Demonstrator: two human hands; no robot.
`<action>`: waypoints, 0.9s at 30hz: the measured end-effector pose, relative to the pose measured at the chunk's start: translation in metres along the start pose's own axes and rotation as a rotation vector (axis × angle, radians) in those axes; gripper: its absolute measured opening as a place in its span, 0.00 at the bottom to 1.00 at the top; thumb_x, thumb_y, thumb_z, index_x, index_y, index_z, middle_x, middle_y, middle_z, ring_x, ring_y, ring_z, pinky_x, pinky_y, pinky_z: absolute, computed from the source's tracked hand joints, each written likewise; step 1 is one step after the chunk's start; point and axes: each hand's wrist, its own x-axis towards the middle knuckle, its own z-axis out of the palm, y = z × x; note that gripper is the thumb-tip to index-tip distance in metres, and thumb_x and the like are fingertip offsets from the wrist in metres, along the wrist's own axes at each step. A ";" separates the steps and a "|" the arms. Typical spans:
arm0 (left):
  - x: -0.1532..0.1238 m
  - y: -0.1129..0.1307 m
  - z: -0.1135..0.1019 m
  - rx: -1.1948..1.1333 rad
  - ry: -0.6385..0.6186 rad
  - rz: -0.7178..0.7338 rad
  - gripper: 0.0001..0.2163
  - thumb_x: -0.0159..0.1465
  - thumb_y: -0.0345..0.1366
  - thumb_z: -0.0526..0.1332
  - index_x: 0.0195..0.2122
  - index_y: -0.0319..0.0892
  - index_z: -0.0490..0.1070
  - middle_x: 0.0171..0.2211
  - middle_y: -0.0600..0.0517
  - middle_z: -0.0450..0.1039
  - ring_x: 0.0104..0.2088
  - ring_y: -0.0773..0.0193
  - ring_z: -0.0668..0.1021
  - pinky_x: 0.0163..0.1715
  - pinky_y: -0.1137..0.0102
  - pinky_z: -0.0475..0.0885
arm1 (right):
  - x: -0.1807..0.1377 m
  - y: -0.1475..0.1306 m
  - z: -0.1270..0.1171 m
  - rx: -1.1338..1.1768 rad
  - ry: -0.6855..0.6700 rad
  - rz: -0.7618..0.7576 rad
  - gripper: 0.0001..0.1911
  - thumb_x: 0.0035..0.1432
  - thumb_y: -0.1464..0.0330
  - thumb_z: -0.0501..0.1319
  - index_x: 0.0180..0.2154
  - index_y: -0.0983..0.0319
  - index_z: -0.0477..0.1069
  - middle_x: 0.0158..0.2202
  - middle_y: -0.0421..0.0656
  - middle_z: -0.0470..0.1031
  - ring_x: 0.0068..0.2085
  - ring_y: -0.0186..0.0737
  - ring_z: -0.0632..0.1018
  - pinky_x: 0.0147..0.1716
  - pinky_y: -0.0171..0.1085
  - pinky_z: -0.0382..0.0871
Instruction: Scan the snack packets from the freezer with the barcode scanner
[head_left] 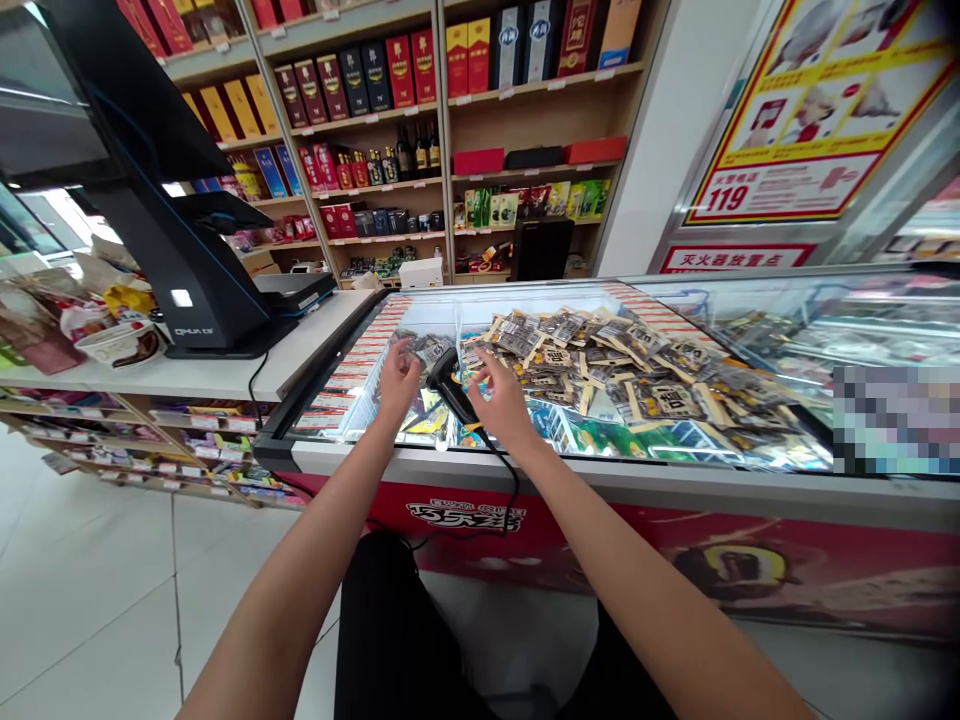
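On my feed, my left hand (400,378) and right hand (500,398) hung released, fingers loosely bent, flanking the black scanner (456,399) at twelve o'clock. The packets (555,358) lay heaped on the freezer (637,474) toward one o'clock.

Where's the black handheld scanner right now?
In the head view, left of centre, the black handheld scanner is on top of the freezer near its front edge, between the left hand and right hand, left of the heaped packets.
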 end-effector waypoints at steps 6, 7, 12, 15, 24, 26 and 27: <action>-0.006 0.017 -0.002 -0.379 -0.141 -0.053 0.50 0.58 0.45 0.68 0.79 0.50 0.47 0.22 0.65 0.56 0.19 0.70 0.59 0.24 0.71 0.56 | 0.004 -0.001 -0.055 0.591 0.077 0.231 0.45 0.60 0.65 0.64 0.76 0.44 0.56 0.30 0.35 0.73 0.22 0.36 0.62 0.23 0.38 0.65; -0.007 0.017 -0.001 -0.397 -0.172 -0.066 0.51 0.57 0.45 0.69 0.80 0.50 0.45 0.21 0.65 0.56 0.19 0.70 0.59 0.24 0.71 0.56 | 0.005 0.001 -0.062 0.627 0.088 0.237 0.46 0.58 0.65 0.64 0.76 0.44 0.57 0.30 0.35 0.74 0.21 0.35 0.60 0.22 0.37 0.63; -0.011 0.019 0.001 -0.387 -0.243 -0.058 0.51 0.58 0.42 0.70 0.80 0.49 0.47 0.21 0.65 0.56 0.18 0.70 0.63 0.24 0.71 0.58 | 0.008 0.013 -0.067 0.660 0.059 0.281 0.49 0.52 0.66 0.63 0.75 0.47 0.58 0.25 0.31 0.69 0.20 0.32 0.56 0.19 0.34 0.55; -0.014 0.021 0.000 -0.337 -0.227 -0.045 0.49 0.59 0.39 0.68 0.80 0.49 0.47 0.20 0.65 0.56 0.18 0.69 0.63 0.24 0.71 0.58 | 0.008 0.018 -0.056 0.640 0.078 0.324 0.51 0.51 0.66 0.63 0.76 0.49 0.58 0.20 0.28 0.60 0.19 0.32 0.54 0.20 0.34 0.52; -0.023 0.030 0.001 -0.297 -0.220 -0.053 0.39 0.61 0.38 0.66 0.75 0.44 0.59 0.19 0.62 0.55 0.21 0.67 0.59 0.27 0.68 0.59 | 0.004 0.017 -0.058 0.631 0.058 0.337 0.49 0.49 0.65 0.64 0.73 0.49 0.61 0.19 0.27 0.58 0.20 0.35 0.55 0.21 0.35 0.52; -0.025 0.029 -0.002 -0.238 -0.173 -0.064 0.32 0.61 0.39 0.63 0.69 0.45 0.66 0.20 0.61 0.54 0.21 0.66 0.60 0.27 0.68 0.59 | 0.002 0.017 -0.064 0.622 0.082 0.333 0.46 0.49 0.65 0.64 0.71 0.50 0.64 0.19 0.27 0.59 0.20 0.34 0.56 0.21 0.35 0.54; -0.026 0.028 -0.005 -0.172 -0.131 -0.064 0.27 0.62 0.39 0.62 0.64 0.46 0.72 0.20 0.60 0.55 0.22 0.65 0.62 0.28 0.68 0.60 | 0.001 0.017 -0.066 0.621 0.104 0.318 0.43 0.50 0.65 0.65 0.69 0.50 0.67 0.19 0.28 0.59 0.20 0.34 0.57 0.22 0.35 0.55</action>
